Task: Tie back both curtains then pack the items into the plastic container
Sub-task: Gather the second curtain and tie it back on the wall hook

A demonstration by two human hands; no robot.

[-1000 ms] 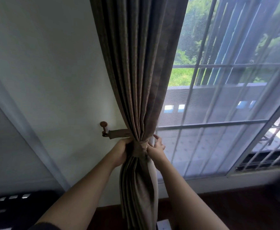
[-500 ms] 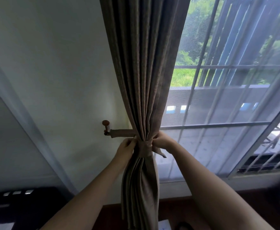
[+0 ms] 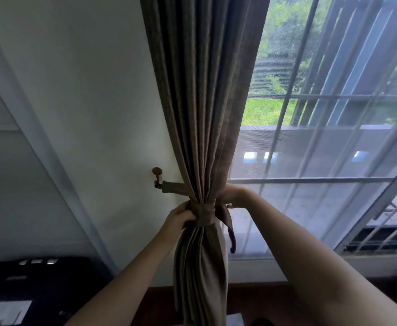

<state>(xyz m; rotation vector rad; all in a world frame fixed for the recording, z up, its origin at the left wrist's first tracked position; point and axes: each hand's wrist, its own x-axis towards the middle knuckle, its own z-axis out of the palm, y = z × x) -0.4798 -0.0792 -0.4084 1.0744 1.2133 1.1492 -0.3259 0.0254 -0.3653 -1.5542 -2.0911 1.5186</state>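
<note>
A brown curtain hangs gathered at the window's left edge. A matching fabric tieback wraps its waist and runs left to a wooden wall hook. My left hand grips the bunched curtain and band on the left side. My right hand reaches behind the curtain's right side, its fingers hidden by the folds. A loose end of the tieback dangles below that hand.
A window with bars and a sheer screen fills the right. A white wall is on the left. A dark device sits at the lower left, and a dark wooden floor lies below.
My right hand has moved up and behind the curtain's right side. The tieback's loose end now hangs lower. The view has drawn closer and shifted slightly.
</note>
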